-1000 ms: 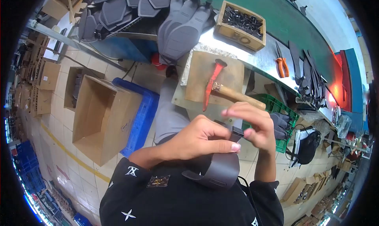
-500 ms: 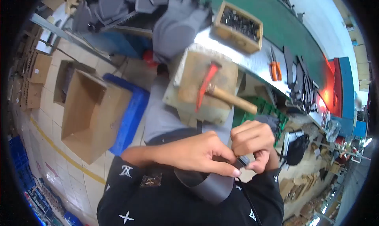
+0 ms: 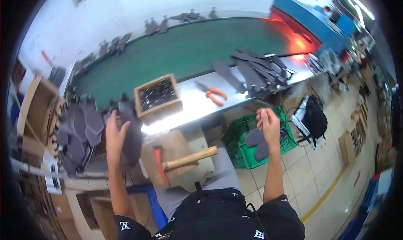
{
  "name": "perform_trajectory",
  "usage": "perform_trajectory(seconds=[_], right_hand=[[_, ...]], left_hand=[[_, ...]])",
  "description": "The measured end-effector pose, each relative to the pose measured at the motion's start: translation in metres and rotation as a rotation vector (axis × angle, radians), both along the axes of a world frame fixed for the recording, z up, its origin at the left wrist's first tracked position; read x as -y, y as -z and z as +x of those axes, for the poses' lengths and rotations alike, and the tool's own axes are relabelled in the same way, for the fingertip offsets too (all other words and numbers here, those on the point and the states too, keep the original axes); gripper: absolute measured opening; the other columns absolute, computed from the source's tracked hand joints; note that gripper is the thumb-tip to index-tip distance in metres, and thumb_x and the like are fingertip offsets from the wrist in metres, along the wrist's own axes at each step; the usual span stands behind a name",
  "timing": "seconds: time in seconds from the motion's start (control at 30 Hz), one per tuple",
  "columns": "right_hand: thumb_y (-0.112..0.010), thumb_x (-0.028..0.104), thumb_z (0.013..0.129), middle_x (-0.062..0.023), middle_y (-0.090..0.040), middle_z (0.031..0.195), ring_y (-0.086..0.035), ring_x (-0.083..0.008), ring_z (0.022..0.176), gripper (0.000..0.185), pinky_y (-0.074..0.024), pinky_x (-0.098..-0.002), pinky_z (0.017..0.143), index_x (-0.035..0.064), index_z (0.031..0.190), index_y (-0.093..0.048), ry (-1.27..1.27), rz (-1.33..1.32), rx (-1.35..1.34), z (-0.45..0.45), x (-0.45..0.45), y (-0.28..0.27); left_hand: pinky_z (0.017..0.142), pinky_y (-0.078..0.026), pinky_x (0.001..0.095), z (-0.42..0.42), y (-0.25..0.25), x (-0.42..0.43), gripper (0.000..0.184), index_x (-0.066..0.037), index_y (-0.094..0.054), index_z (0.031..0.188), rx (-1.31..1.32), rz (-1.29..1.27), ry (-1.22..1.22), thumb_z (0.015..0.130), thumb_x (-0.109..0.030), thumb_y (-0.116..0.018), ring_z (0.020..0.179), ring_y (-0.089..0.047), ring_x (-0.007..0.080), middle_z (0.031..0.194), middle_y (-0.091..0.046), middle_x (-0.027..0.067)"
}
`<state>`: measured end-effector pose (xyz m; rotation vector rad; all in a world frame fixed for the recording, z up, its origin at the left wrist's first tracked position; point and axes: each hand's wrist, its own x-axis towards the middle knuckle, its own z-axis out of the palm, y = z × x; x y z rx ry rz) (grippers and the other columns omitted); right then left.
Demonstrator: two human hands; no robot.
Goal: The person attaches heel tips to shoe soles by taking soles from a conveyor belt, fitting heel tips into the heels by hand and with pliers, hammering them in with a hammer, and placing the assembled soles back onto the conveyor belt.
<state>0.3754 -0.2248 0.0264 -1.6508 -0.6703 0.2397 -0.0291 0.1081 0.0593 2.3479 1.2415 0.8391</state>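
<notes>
My left hand is raised with fingers and thumb apart, holding nothing, beside a pile of grey flat pieces. My right hand is over the green crate; its fingers are curled together and nothing shows in them. Between my hands, a red-headed hammer with a wooden handle lies on a brown board in front of my lap. Farther forward, on the metal bench edge, are a wooden box of small black parts and orange-handled pliers.
Dark straps lie at the right of the bench, next to the green surface. A black bag is on the floor at right. Cardboard boxes stand at left, and a blue bin is low beside my leg.
The view has swung toward the bench. My hands have moved far apart and forward. The dark curved strap with its buckle is out of my hands and no longer visible.
</notes>
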Motion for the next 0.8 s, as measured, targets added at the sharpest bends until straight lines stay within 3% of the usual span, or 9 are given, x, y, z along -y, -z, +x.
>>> perform_trajectory(seconds=[0.03,0.17,0.3,0.37,0.4,0.47,0.57,0.63,0.8], right_hand=[[-0.057,0.026,0.103,-0.0030,-0.064,0.075,-0.057,-0.0081,0.058,0.027,-0.0448,-0.0255,0.052,0.0013,0.098,-0.066,0.122,-0.046,0.097,0.022,-0.001,-0.002],[-0.067,0.032,0.091,-0.0194,-0.068,0.106,-0.067,-0.0370,0.092,0.039,-0.0534,-0.0442,0.081,0.0030,0.117,-0.065,0.281,-0.193,0.573,0.087,-0.036,-0.017],[-0.066,0.021,0.084,-0.0172,-0.069,0.102,-0.070,-0.0355,0.092,0.022,-0.0582,-0.0465,0.079,0.0046,0.098,-0.071,-0.152,-0.894,0.981,0.133,-0.105,0.003],[-0.063,0.018,0.084,-0.0180,-0.072,0.090,-0.072,-0.0375,0.088,0.018,-0.0591,-0.0475,0.074,0.0051,0.090,-0.074,-0.077,-0.702,1.120,0.208,-0.160,0.060],[-0.062,0.018,0.084,-0.0187,-0.073,0.095,-0.072,-0.0364,0.088,0.019,-0.0589,-0.0478,0.071,0.0039,0.085,-0.074,0.108,-0.429,0.815,0.192,-0.145,0.010],[-0.064,0.028,0.086,-0.0169,-0.074,0.092,-0.073,-0.0329,0.084,0.028,-0.0585,-0.0461,0.068,0.0009,0.085,-0.073,0.178,-0.624,0.769,0.210,-0.149,-0.025],[-0.070,0.038,0.086,-0.0139,-0.074,0.090,-0.073,-0.0313,0.079,0.036,-0.0587,-0.0474,0.068,0.0027,0.093,-0.075,-0.532,-0.939,0.401,0.190,-0.142,-0.044],[-0.079,0.042,0.081,-0.0081,-0.074,0.092,-0.072,-0.0277,0.075,0.040,-0.0579,-0.0439,0.066,0.0051,0.094,-0.076,-0.720,-1.308,0.717,0.180,-0.148,-0.021],[-0.072,0.020,0.074,-0.0155,-0.074,0.083,-0.071,-0.0314,0.073,0.017,-0.0555,-0.0429,0.068,0.0040,0.080,-0.074,-0.326,-0.484,0.800,0.196,-0.152,-0.013]], left_hand=[[0.098,-0.047,0.0460,0.005,0.004,-0.010,0.073,0.001,-0.039,0.148,-0.332,0.247,-0.142,0.088,-0.022,-0.074,0.119,-0.056,0.0432,0.131,-0.055,0.0295],[0.102,-0.044,0.0470,0.012,0.023,-0.019,0.084,0.004,-0.035,0.149,-0.342,0.198,-0.220,0.084,-0.027,-0.078,0.124,-0.052,0.0430,0.139,-0.051,0.0261],[0.109,-0.037,0.0510,0.007,0.039,-0.011,0.086,-0.001,-0.030,0.154,-0.511,0.571,-0.320,0.090,-0.043,-0.068,0.139,-0.041,0.0382,0.152,-0.041,0.0225],[0.110,-0.032,0.0571,0.018,0.032,0.003,0.083,-0.008,-0.031,0.156,-0.573,0.573,-0.426,0.092,-0.054,-0.058,0.146,-0.032,0.0356,0.161,-0.031,0.0161],[0.110,-0.031,0.0565,0.026,0.025,0.011,0.079,-0.009,-0.033,0.156,-0.581,0.568,-0.462,0.093,-0.049,-0.061,0.146,-0.030,0.0354,0.162,-0.029,0.0141],[0.111,-0.030,0.0564,0.040,0.012,0.029,0.073,-0.011,-0.036,0.154,-0.583,0.539,-0.475,0.094,-0.043,-0.061,0.148,-0.028,0.0348,0.163,-0.027,0.0115],[0.112,-0.026,0.0595,0.053,-0.019,0.060,0.065,-0.009,-0.044,0.148,-0.506,0.485,-0.360,0.096,-0.044,-0.059,0.146,-0.027,0.0375,0.162,-0.027,0.0144],[0.114,-0.021,0.0638,0.066,-0.046,0.097,0.062,-0.006,-0.053,0.141,-0.374,0.436,-0.241,0.096,-0.048,-0.060,0.142,-0.030,0.0438,0.159,-0.030,0.0222],[0.112,-0.024,0.0610,0.068,-0.029,0.090,0.062,-0.007,-0.045,0.147,-0.432,0.532,-0.399,0.097,-0.041,-0.059,0.147,-0.027,0.0363,0.162,-0.027,0.0135]])
